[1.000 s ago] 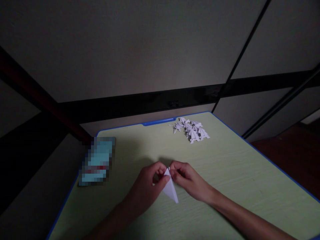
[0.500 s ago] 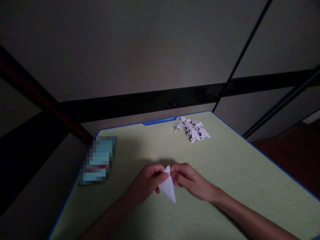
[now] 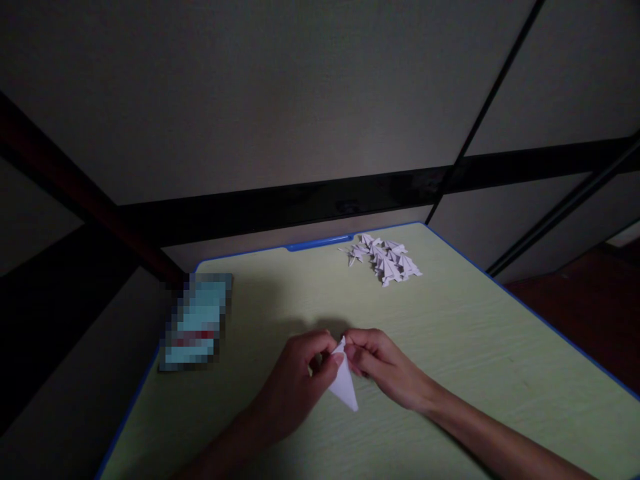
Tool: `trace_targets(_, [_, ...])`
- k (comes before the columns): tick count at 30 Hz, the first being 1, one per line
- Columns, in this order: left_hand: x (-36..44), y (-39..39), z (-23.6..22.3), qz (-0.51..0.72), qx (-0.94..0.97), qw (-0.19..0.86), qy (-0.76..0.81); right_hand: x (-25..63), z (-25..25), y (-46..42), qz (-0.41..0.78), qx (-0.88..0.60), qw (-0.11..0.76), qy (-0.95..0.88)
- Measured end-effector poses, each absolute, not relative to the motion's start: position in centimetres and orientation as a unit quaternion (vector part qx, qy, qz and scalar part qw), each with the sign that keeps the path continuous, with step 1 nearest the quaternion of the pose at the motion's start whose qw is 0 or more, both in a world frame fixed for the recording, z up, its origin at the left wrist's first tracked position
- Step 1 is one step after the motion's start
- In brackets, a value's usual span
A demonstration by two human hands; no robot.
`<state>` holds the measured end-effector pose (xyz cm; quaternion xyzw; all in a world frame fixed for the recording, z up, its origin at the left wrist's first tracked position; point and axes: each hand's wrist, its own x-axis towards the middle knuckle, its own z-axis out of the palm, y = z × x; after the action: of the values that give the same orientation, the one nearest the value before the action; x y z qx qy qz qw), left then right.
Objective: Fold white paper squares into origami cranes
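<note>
A folded white paper piece [image 3: 344,385], narrow and pointed toward me, is held just above the pale green table [image 3: 450,347]. My left hand [image 3: 300,373] pinches its upper end from the left with thumb and fingers closed. My right hand [image 3: 380,363] pinches the same upper tip from the right, fingers curled. The two hands meet at the top of the paper, near the middle of the table.
A heap of several small folded white paper figures [image 3: 384,259] lies at the far edge of the table. A blurred blue-and-white flat item [image 3: 194,321] lies at the left edge. The table has a blue rim [image 3: 320,243]; dark wall panels stand behind it.
Both hands have shifted slightly right and nearer while working the paper's top; the paper's pointed end has swung a little. The heap and the blue item have not moved.
</note>
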<state>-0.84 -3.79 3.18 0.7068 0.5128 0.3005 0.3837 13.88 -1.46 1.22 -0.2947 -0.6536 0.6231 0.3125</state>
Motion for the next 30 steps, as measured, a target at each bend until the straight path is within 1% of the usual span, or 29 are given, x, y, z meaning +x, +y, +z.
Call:
trace_targets(4, [-0.97, -3.58, 2.75, 0.3, 0.69, 0.407, 0.518, 14.3, 1.46, -1.14, 0.591, -0.29, 0.285, -0.696])
trace_targets(7, [-0.98, -3.62, 2.43, 0.3, 0.682, 0.412, 0.524, 14.29, 1.64, -1.14, 0.577, -0.286, 0.285, -0.709])
trace_targets(15, [-0.93, -4.0, 2.66, 0.31, 0.701, 0.344, 0.542, 13.62, 0.99, -1.61, 0.65, -0.289, 0.325, -0.623])
trace_targets(22, [-0.81, -3.9, 2.47, 0.299, 0.698, 0.349, 0.55, 13.91, 1.63, -1.55, 0.612, -0.292, 0.312, -0.666])
trace_targets(28, [-0.71, -4.13, 2.79, 0.311, 0.709, 0.32, 0.547, 13.43, 1.03, -1.76, 0.661, -0.298, 0.334, -0.603])
trace_targets(30, [-0.76, -4.0, 2.84, 0.324, 0.69, 0.346, 0.547, 13.44, 0.94, -1.7, 0.664, -0.296, 0.337, -0.599])
